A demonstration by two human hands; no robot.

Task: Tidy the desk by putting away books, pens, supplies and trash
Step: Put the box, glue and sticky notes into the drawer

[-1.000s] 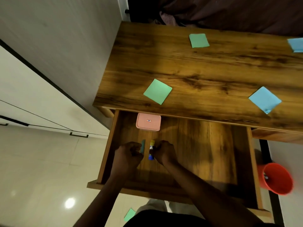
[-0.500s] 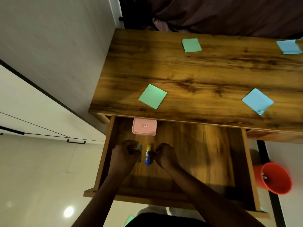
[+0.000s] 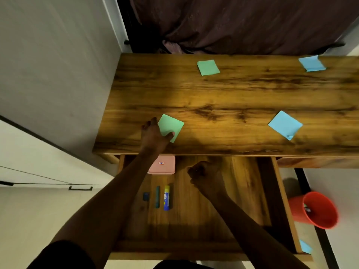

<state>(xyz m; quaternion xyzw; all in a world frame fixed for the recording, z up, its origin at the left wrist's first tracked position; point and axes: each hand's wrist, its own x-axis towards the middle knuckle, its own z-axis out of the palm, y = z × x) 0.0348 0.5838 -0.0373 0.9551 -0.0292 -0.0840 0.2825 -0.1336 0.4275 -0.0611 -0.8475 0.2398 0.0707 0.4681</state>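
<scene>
Green note pinched at the worktop's (image 3: 233, 90) front edge

Low in frame, a glue stick (image 3: 166, 198) and teal pen (image 3: 157, 197) lie parallel in the open wooden drawer (image 3: 242, 200), stowed, I judge. My right hand (image 3: 204, 174) hovers curled, apparently empty. At centre my left hand (image 3: 153, 135) pinches the thin square green sticky note (image 3: 172, 126), likely as trash.
</scene>
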